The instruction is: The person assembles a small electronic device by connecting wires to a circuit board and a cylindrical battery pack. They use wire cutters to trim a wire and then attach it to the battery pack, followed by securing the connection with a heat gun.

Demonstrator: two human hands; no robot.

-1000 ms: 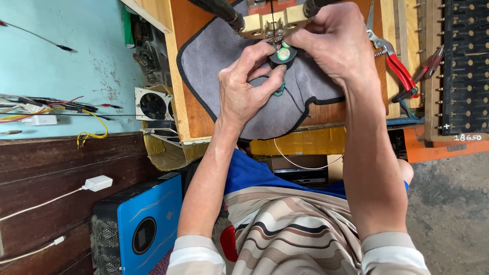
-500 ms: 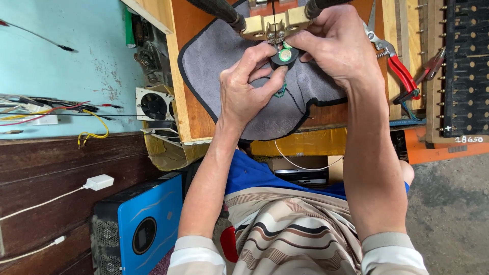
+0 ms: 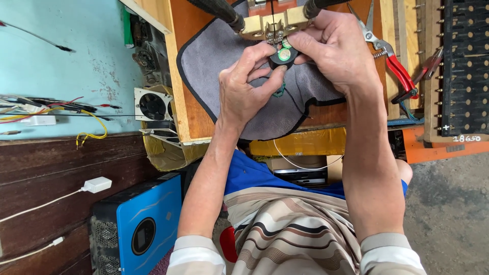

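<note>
My left hand (image 3: 248,86) and my right hand (image 3: 337,50) together pinch a small round black part with a green centre (image 3: 283,55). They hold it just below a brass-coloured clamp block (image 3: 275,25) with two black leads, at the top of the view. Thin dark wires hang from the part over a grey cloth mat (image 3: 214,66) on the wooden bench (image 3: 191,102). Fingers hide most of the part.
Red-handled pliers (image 3: 395,66) lie right of my right hand. A black rack with rows of pegs (image 3: 466,66) stands at the far right. A small fan (image 3: 153,104), loose coloured wires (image 3: 46,107) and a blue box unit (image 3: 140,224) are at the left.
Both hands have stayed on the small round part, shifting it slightly toward the clamp block. Nothing else has moved.
</note>
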